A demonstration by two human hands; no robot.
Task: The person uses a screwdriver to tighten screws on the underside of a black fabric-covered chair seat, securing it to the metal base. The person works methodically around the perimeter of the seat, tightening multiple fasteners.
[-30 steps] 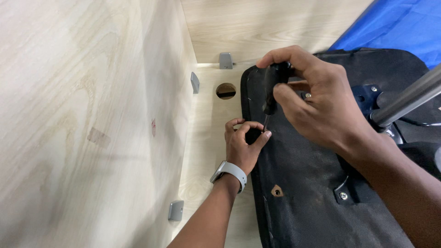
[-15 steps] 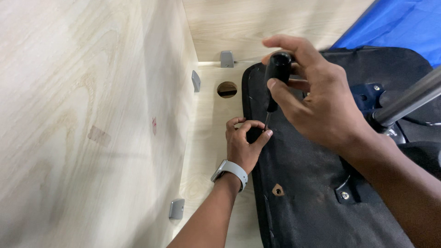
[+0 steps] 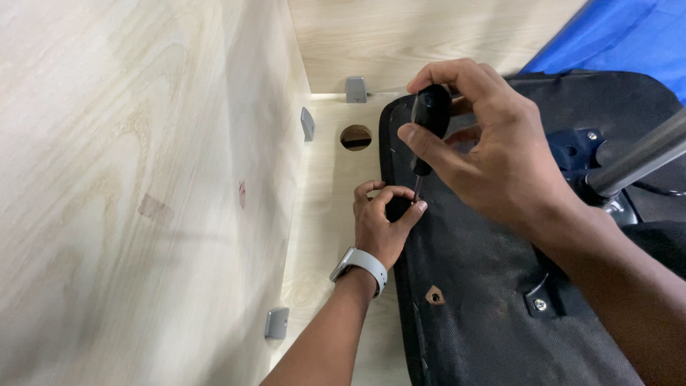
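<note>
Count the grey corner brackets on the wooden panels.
3. One grey bracket sits at the top by the back panel, one on the side panel beside the round hole, one low down near the left wrist. Others may be hidden behind the black seat.

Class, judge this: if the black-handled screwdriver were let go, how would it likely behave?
The screwdriver stands upright, steadied by the right hand and left hand, so it would probably topple. Its rounded handle suggests rolling. The thin shaft looks stiff.

— Where does the head view look from?
— From above, facing steeply down, close over the black seat underside (image 3: 500, 286).
— What frames it?
— Pale wooden panel (image 3: 143, 179) to the seat's left.
</note>
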